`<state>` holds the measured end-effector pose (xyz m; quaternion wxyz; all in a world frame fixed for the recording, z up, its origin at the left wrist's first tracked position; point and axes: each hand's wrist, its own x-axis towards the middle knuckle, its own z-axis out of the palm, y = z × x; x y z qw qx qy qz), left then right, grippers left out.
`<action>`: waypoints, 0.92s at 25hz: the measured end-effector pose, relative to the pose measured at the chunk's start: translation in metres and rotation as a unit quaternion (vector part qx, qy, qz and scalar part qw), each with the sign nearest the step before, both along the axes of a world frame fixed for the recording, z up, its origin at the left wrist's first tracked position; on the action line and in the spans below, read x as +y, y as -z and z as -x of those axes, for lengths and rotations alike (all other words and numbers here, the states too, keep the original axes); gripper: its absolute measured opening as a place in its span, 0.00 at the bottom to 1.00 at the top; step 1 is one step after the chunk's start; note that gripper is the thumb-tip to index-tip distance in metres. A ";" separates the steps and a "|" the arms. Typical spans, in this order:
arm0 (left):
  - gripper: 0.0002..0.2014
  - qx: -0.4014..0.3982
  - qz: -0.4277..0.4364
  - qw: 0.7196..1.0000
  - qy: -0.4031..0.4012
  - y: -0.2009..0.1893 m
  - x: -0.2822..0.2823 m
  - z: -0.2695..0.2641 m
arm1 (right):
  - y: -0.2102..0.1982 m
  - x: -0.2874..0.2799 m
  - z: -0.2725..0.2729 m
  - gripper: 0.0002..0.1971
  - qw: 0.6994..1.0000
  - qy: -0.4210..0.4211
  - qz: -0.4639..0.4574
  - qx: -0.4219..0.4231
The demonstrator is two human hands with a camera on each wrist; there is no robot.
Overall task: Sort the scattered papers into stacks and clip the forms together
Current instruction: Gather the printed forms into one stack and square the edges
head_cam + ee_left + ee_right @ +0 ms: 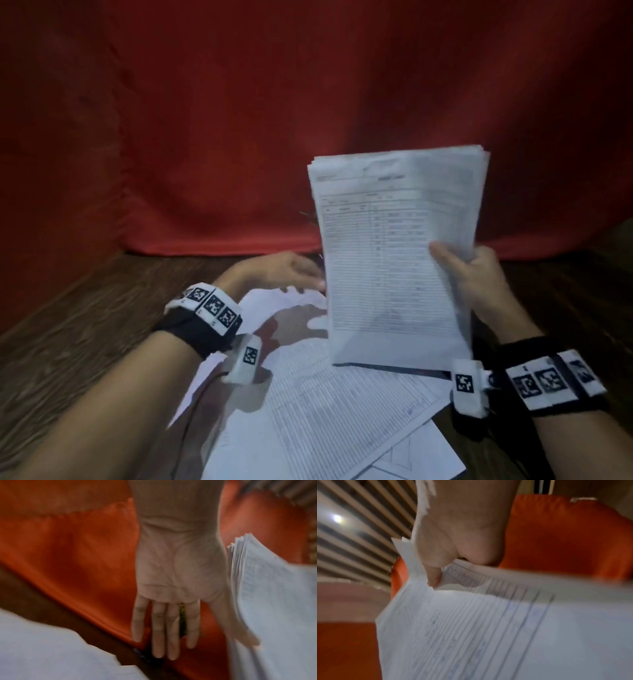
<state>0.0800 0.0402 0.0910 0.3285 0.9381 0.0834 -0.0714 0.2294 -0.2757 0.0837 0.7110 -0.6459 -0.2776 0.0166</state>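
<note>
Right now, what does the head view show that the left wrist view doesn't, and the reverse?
Head view only: the right hand gripping the upright stack of forms, loose sheets scattered on the wooden table, and both wristbands.

Left wrist view only: the left hand from the palm side, fingers straight, holding nothing, with a small dark object just past the fingertips, too blurred to name.

Both: the left hand, the stack's edge, the red cloth.

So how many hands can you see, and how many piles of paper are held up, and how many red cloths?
Hands: 2, the left hand and the right hand.
Held-up stack of forms: 1.
Red cloth: 1.
Total: 4.
</note>
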 end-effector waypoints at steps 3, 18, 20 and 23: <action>0.34 0.136 -0.228 0.964 0.023 0.035 0.024 0.014 | -0.019 -0.026 -0.014 0.13 0.993 0.095 -0.063 -0.014; 0.16 0.174 -0.162 0.971 -0.018 0.074 -0.024 -0.007 | -0.049 -0.078 -0.038 0.29 0.969 0.197 -0.150 -0.021; 0.12 0.147 -0.179 0.972 -0.040 0.074 -0.013 -0.003 | -0.050 -0.080 -0.037 0.28 0.970 0.195 -0.142 -0.017; 0.10 0.039 -0.120 0.983 -0.136 0.052 0.026 0.008 | -0.052 -0.085 -0.032 0.28 0.970 0.193 -0.148 -0.017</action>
